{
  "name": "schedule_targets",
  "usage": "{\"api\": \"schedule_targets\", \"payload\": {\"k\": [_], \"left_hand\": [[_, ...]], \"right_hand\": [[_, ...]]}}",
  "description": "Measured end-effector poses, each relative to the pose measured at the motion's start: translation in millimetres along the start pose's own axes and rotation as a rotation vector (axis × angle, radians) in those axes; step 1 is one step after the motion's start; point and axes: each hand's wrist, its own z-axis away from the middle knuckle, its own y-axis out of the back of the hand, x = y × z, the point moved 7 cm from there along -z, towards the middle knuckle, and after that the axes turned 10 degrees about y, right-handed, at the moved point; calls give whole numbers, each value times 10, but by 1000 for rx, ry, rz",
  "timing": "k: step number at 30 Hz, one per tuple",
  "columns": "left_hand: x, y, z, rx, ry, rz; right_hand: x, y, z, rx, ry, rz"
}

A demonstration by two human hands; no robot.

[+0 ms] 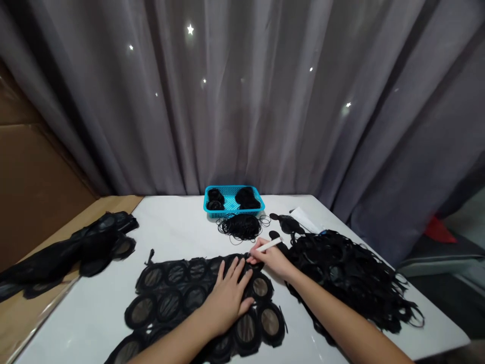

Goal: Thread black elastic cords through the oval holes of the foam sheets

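My left hand lies flat with its fingers spread on a black sheet of mesh, which carries several rows of oval rings with sheer centres. My right hand grips a white marker or pen, and its fingertips and the tool's lower end are hidden near the sheet's upper edge. Just right of that hand is a large tangled pile of black cut-out mesh scraps. My forearms hide the sheet's lower part.
The white table holds a teal plastic basket of black coils, a loose black cord tangle, black oval pieces, and a white strip. More black mesh lies left on a wooden edge. A grey curtain hangs behind.
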Motion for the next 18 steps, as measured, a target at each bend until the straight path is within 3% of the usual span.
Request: {"api": "schedule_targets", "payload": {"k": [4, 10, 18], "left_hand": [[-81, -125, 89, 32, -22, -48], [-79, -113, 75, 11, -18, -92], [-60, -145, 54, -2, -27, -108]], "right_hand": [[174, 120, 29, -13, -34, -29], [130, 176, 71, -46, -81, -98], [-96, 140, 122, -143, 45, 197]]}}
